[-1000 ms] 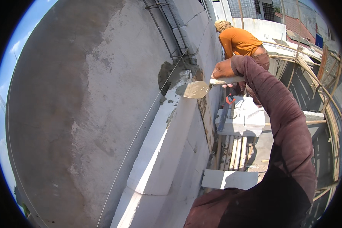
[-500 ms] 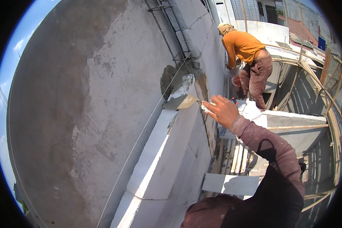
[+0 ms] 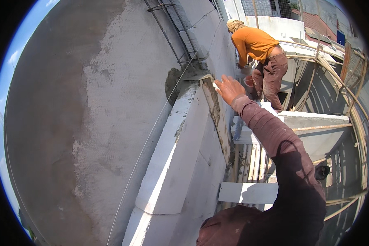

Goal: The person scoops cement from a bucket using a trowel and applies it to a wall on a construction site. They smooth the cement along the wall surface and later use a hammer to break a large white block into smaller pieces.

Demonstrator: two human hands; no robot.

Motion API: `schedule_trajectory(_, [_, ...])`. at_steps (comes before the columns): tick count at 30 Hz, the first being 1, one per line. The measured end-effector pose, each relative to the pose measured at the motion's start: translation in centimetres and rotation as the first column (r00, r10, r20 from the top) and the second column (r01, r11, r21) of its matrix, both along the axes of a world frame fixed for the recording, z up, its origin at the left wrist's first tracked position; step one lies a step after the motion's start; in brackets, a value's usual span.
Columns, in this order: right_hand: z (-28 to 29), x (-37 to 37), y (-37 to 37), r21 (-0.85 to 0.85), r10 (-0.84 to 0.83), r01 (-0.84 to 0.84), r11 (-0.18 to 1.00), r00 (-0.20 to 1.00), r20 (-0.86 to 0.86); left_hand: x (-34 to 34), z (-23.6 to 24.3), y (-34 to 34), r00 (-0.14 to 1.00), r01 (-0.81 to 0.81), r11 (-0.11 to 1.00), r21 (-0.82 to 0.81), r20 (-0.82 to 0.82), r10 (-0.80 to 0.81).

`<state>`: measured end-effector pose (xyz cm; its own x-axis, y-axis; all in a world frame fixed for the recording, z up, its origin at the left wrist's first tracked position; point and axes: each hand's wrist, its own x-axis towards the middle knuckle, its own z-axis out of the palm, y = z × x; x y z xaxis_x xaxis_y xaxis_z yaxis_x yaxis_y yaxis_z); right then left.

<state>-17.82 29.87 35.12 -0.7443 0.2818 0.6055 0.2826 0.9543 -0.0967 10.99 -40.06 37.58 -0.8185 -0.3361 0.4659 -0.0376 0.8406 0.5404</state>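
Note:
My right hand, in a dusty maroon sleeve, is closed round the handle of a trowel. The flat blade lies at the far end of the top of a low white block wall, next to wet grey mortar. Just beyond the blade, a steel rebar cage rises from the mortar. A board smeared with mortar stands against the wall's right side, below my hand. My left hand is out of view.
A taut string runs along the left of the blocks, before a tall partly plastered wall. A co-worker in an orange shirt bends by a red bucket. Bamboo poles and a pale plank are at right.
My right hand has moved the trowel forward, from the block's top near its end to the mortar by the rebar. The view has shifted slightly.

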Motion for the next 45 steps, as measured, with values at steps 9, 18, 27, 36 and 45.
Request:
schedule_trajectory(9, [-2.2, 8.7, -6.2, 0.051, 0.321, -0.318, 0.947, 0.943, -0.093, 1.9, -3.1, -7.5, 0.948, -0.108, 0.994, 0.035, 0.304, 0.092])
schedule_trajectory(18, [-3.3, 5.9, -2.7, -0.197, 0.089, -0.122, 0.973, 0.982, -0.166, 0.8, 2.2, 2.6, 0.978, -0.149, 0.987, -0.053, 0.143, 0.155])
schedule_trajectory(27, [-3.3, 5.5, -7.2, 0.179, 0.401, -0.375, 0.909, 0.905, -0.140, 0.0, 1.2, 3.2, 0.993, 0.026, 1.000, 0.005, -0.112, -0.026])
schedule_trajectory(36, [-4.1, 7.4, -9.4, 0.177, 0.368, -0.348, 0.920, 0.925, -0.092, -0.5, 1.6, 2.5, 0.993, -0.110, 0.994, -0.007, 0.032, 0.110])
schedule_trajectory(45, [-3.5, 14.0, -22.7, 0.036, 0.739, -0.738, 0.673, 0.674, -0.006, 1.9, 0.5, 0.2, 0.985, -0.027, 0.998, -0.056, -0.171, 0.017])
